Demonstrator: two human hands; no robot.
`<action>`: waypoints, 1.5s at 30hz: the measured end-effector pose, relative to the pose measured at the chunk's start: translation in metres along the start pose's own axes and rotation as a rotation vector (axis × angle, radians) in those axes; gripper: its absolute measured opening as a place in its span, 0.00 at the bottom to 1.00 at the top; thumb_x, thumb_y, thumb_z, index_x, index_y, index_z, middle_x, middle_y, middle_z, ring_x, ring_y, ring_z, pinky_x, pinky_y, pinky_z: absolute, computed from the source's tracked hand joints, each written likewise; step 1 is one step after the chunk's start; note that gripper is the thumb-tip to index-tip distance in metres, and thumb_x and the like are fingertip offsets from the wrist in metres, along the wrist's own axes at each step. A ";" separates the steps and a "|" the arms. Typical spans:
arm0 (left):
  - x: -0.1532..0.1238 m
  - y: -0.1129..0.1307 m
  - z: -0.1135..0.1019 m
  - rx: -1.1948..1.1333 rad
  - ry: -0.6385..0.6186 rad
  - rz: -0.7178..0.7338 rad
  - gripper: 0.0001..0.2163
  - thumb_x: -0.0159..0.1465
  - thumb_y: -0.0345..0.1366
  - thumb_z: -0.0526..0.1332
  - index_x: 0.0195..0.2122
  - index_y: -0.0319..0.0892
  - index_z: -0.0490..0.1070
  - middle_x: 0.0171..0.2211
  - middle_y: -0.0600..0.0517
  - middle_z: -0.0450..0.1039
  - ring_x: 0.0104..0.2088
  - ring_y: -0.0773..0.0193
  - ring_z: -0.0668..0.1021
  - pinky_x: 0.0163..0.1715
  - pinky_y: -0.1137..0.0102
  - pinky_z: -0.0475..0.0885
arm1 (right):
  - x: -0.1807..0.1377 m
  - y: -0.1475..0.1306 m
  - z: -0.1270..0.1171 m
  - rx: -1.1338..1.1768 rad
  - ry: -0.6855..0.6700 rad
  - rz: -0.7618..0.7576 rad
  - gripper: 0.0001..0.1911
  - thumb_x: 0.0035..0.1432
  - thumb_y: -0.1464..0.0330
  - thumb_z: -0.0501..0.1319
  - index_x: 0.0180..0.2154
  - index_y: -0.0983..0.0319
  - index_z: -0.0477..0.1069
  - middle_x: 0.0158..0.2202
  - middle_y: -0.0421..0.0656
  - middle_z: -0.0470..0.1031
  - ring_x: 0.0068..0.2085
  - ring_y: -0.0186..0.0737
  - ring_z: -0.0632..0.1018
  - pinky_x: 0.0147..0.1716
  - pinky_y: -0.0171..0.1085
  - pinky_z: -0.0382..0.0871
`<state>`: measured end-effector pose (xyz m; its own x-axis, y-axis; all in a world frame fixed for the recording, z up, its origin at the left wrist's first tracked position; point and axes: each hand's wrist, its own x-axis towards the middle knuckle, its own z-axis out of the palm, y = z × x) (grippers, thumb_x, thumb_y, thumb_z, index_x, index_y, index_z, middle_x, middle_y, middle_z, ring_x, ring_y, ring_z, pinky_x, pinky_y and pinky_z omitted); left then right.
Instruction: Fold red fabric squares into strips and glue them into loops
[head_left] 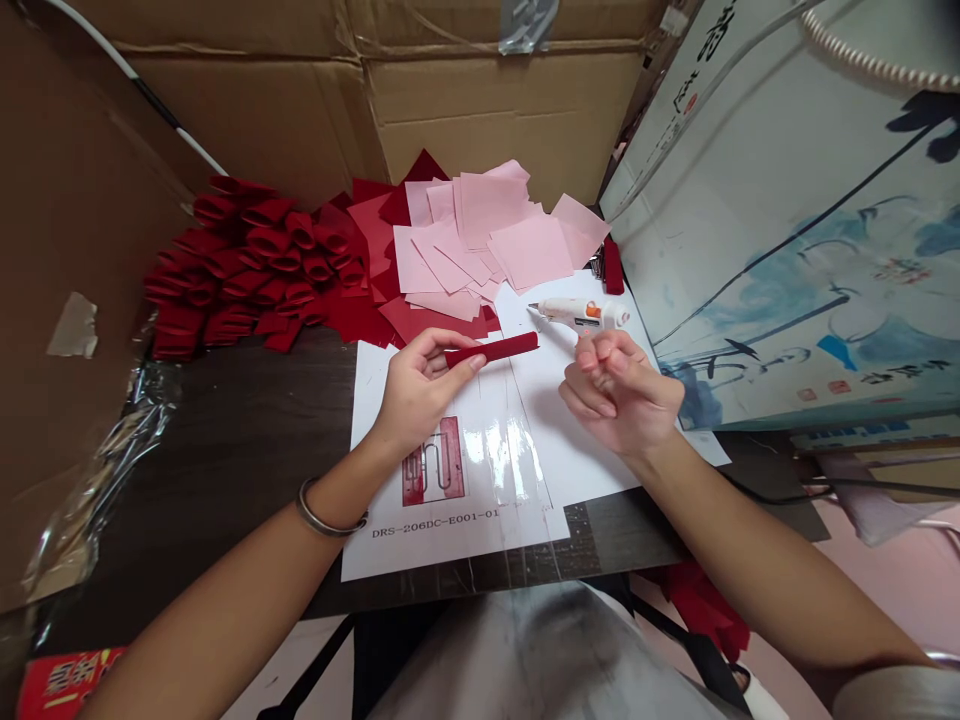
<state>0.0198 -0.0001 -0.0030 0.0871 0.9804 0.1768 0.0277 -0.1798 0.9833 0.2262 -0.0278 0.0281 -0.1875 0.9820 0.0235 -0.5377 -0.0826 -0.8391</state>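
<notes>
1. Paper [450, 555], white and flat on a dark table [247, 430], with a printed picture [435, 460], the lettering "DRS-206DC-E001-01" and glossy streaks of clear tape.
2. Red strip [514, 347], narrow and folded, above the far half of the paper, nearly level, free end toward the paper's right side.
3. Left hand [420, 375], above the far left part of the paper, thumb and fingers pinched together on the left end of the red strip; metal bracelet [319, 515] on the wrist, by the paper's left edge.
4. Right hand [622, 395], above the right part of the paper and apart from the red strip, fingers curled in, tips bunched with the thumb; impossible to tell of anything tiny between them.
5. Glue gun [581, 313], white with an orange part, lying on the far part of the paper just beyond the right hand, nozzle toward the paper's left side.
6. Pink squares [517, 240], loosely heaped at the paper's far edge, partly over it; red squares [371, 220] beside and under them.
7. Red rolls [255, 255], piled beyond the paper's far left corner.
8. Red block [613, 265], beside small metal pieces at the paper's far right corner.
9. Cardboard [480, 110], upright beyond the paper; painted panel [810, 270] along its right.
</notes>
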 end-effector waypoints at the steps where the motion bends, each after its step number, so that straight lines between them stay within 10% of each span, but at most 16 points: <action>1: 0.000 0.000 0.000 0.001 0.000 -0.002 0.09 0.56 0.35 0.70 0.36 0.41 0.73 0.35 0.51 0.77 0.34 0.66 0.79 0.36 0.70 0.76 | 0.000 -0.002 -0.001 0.002 -0.006 -0.015 0.05 0.48 0.63 0.68 0.26 0.54 0.74 0.27 0.32 0.73 0.14 0.23 0.52 0.15 0.35 0.41; 8: -0.001 0.001 0.000 -0.005 0.005 0.008 0.10 0.56 0.36 0.70 0.36 0.41 0.73 0.35 0.51 0.77 0.35 0.66 0.79 0.37 0.70 0.76 | 0.000 0.001 0.005 -0.216 -0.004 0.002 0.08 0.57 0.63 0.64 0.31 0.57 0.66 0.49 0.39 0.73 0.18 0.23 0.63 0.14 0.34 0.56; 11: -0.002 0.001 0.001 0.010 0.015 0.020 0.10 0.56 0.37 0.70 0.35 0.41 0.73 0.34 0.51 0.77 0.34 0.66 0.79 0.35 0.71 0.76 | 0.001 0.005 0.006 -0.189 -0.080 0.072 0.09 0.61 0.62 0.62 0.33 0.56 0.63 0.30 0.36 0.75 0.18 0.29 0.69 0.15 0.33 0.61; 16: 0.000 0.005 -0.001 0.032 0.024 0.009 0.10 0.57 0.38 0.69 0.36 0.42 0.72 0.33 0.52 0.76 0.33 0.65 0.78 0.33 0.71 0.74 | 0.001 0.007 0.006 -0.116 -0.162 0.313 0.12 0.57 0.62 0.66 0.31 0.58 0.64 0.14 0.26 0.52 0.13 0.25 0.57 0.13 0.28 0.55; 27: 0.006 0.019 -0.041 0.781 -0.084 0.070 0.07 0.56 0.41 0.68 0.27 0.45 0.75 0.28 0.51 0.76 0.29 0.59 0.71 0.34 0.64 0.63 | 0.003 0.017 0.005 -0.157 -0.050 0.387 0.06 0.60 0.65 0.62 0.34 0.60 0.71 0.27 0.39 0.80 0.12 0.24 0.60 0.12 0.29 0.57; 38: -0.013 0.016 -0.008 0.448 -0.280 0.182 0.10 0.68 0.40 0.57 0.39 0.47 0.79 0.33 0.52 0.80 0.34 0.60 0.75 0.37 0.63 0.69 | 0.003 0.016 0.002 -0.200 -0.142 0.372 0.19 0.64 0.56 0.55 0.46 0.62 0.76 0.41 0.49 0.82 0.13 0.26 0.64 0.14 0.33 0.62; 45: -0.015 0.015 -0.002 0.393 -0.101 0.231 0.03 0.60 0.38 0.67 0.34 0.47 0.80 0.29 0.53 0.79 0.29 0.63 0.75 0.31 0.66 0.71 | 0.003 0.014 0.004 -0.266 -0.209 0.399 0.24 0.66 0.52 0.52 0.46 0.60 0.78 0.45 0.50 0.81 0.13 0.26 0.63 0.15 0.34 0.63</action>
<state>0.0173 -0.0178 0.0091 0.2316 0.9016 0.3653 0.3698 -0.4289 0.8242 0.2151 -0.0267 0.0188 -0.5097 0.8258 -0.2416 -0.1688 -0.3713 -0.9130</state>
